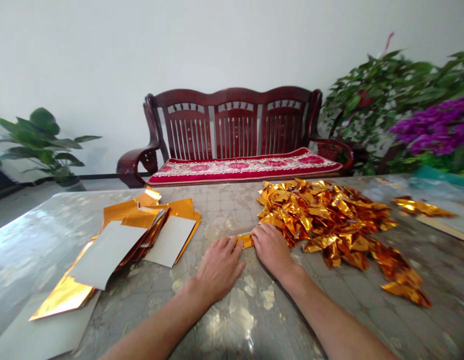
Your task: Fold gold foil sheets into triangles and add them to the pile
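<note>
A narrow folded strip of gold foil paper (pixel 246 241) lies flat on the table between my hands, its ends covered by my fingers. My left hand (pixel 221 263) presses the strip's left end, fingers together and thumb held apart below. On the right end, the bent fingers of my right hand (pixel 271 246) press down; its thumb is hidden. To the left lies a loose stack of gold foil sheets (pixel 185 207) with pale backs, several turned pale side up. Right beside my right hand rises a large heap of folded gold foil pieces (pixel 322 215).
A clear patterned cover lies over the table (pixel 217 210). At its right end are clear plastic bags (pixel 395 187) and a flat board (pixel 449 222) by a gold piece. Behind stands a wooden bench (pixel 235 125) with a red cushion; plants flank it, with purple flowers (pixel 434 125) at right.
</note>
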`<state>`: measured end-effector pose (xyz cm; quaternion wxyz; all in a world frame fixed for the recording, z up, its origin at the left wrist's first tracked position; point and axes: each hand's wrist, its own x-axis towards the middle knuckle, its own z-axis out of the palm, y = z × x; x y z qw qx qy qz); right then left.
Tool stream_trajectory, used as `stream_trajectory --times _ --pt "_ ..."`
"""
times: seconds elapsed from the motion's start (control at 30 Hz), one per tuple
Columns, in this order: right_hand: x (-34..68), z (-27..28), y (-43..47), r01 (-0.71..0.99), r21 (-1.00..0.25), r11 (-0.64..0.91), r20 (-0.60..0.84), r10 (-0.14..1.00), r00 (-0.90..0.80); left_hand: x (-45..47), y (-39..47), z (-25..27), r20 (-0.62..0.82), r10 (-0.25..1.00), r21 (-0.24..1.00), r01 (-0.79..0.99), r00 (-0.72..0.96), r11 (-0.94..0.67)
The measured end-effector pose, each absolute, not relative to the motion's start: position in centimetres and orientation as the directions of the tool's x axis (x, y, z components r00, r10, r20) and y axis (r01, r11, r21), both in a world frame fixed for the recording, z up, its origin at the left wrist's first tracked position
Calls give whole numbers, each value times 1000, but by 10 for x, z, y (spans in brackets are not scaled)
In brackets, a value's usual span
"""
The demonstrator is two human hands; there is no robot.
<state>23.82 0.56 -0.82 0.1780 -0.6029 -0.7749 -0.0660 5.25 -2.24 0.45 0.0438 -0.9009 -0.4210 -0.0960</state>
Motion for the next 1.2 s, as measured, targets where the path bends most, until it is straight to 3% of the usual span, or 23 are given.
stream_trajectory --times 0.33,0.87,1.03,1.1,1.2 --pt "214 5 -1 994 -57 91 294 953 -70 51 -30 -9 226 748 -32 772 625 -635" --pt "234 1 13 998 -23 61 190 980 -56 38 -34 8 143 807 8 815 572 -579" --pt "241 1 12 1000 -13 8 253 967 -5 41 -40 16 143 797 8 805 586 -593" --pt "245 3 7 998 -48 50 348 937 -30 44 -41 17 140 807 -5 815 574 -579" --pt "247 5 -5 955 -59 290 467 854 -231 46 -41 16 153 804 -17 815 575 -580"
